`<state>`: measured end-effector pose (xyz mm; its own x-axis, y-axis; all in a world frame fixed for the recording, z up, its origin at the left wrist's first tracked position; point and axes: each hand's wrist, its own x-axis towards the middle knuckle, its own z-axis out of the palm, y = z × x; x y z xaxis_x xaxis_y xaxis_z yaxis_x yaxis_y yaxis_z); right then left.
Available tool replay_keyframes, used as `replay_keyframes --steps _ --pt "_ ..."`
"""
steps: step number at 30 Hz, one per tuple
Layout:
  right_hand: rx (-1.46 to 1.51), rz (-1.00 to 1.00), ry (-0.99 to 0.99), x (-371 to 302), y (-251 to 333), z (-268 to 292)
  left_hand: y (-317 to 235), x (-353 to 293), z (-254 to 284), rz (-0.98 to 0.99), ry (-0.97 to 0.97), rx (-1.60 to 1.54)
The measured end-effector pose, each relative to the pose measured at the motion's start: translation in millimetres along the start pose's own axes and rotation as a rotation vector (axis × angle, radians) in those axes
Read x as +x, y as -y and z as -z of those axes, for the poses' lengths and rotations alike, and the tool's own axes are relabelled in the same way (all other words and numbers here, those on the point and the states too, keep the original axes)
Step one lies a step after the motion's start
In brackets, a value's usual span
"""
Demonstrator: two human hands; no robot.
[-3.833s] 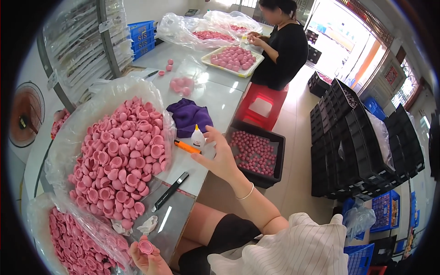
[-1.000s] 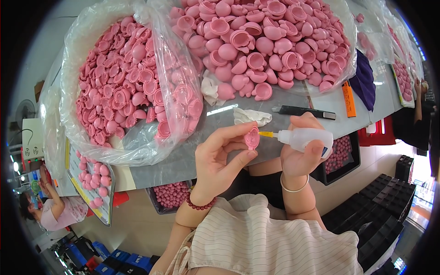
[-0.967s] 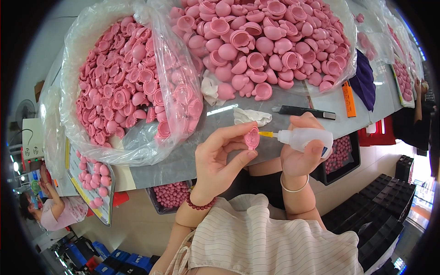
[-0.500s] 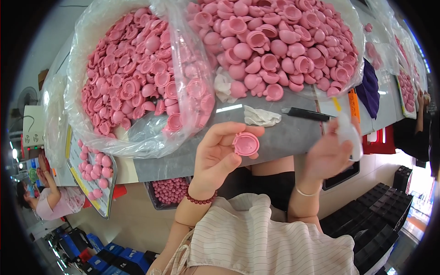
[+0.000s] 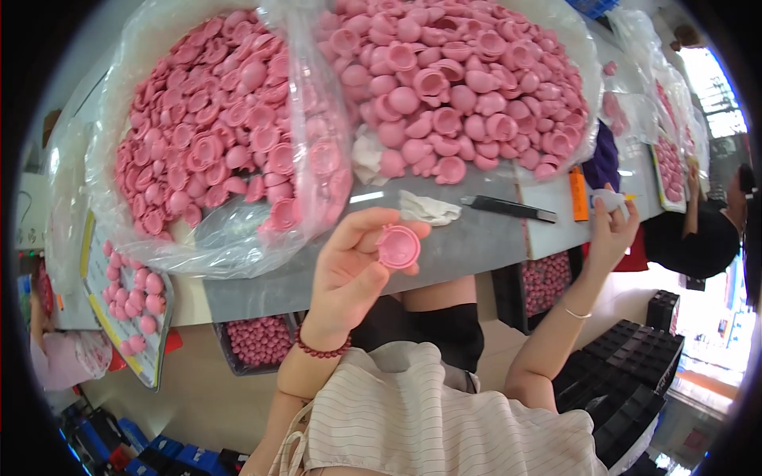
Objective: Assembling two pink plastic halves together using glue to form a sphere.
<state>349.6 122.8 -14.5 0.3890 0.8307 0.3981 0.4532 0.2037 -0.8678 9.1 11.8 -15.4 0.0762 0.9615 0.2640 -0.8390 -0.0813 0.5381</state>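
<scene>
My left hand [image 5: 341, 274] is raised over the table's near edge. Its thumb and fingers close on a round pink plastic shell [image 5: 398, 247], with the hollow side showing. Far out to the right, my right hand [image 5: 613, 238] has its fingers closed around a white plastic bottle [image 5: 609, 199], seen only in part. Beyond my left hand lie a crumpled white cloth [image 5: 429, 209] and a slim black tool [image 5: 509, 208]. Two big clear bags heap pink parts: flattish shells [image 5: 205, 149] at left and rounder shells [image 5: 464, 99] at right.
An orange strip-like thing [image 5: 579, 194] and a purple cloth [image 5: 602, 159] lie near my right hand. Under the table are bins of pink balls [image 5: 255, 339]. A board with pink balls [image 5: 149, 301] is at the left. Black crates [image 5: 623, 365] stand lower right; other people sit at both sides.
My right hand has moved outward to the right and away with the white bottle. My left hand still holds the pink shell. The whole view has shifted a little.
</scene>
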Motion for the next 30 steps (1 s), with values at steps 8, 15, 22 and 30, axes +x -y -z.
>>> replay_keyframes --steps 8,15,22,30 --pt "-0.159 0.573 0.091 -27 66 -43 2 4 -4 0.014 -0.057 0.333" --pt "-0.378 0.562 0.542 -26 100 -104 1 3 -4 0.044 -0.074 0.324" --pt "-0.453 0.437 0.533 -27 99 -106 0 3 -6 0.061 -0.042 0.327" --pt "0.177 -0.043 0.997 -71 118 -73 -3 4 -11 0.073 -0.141 0.376"
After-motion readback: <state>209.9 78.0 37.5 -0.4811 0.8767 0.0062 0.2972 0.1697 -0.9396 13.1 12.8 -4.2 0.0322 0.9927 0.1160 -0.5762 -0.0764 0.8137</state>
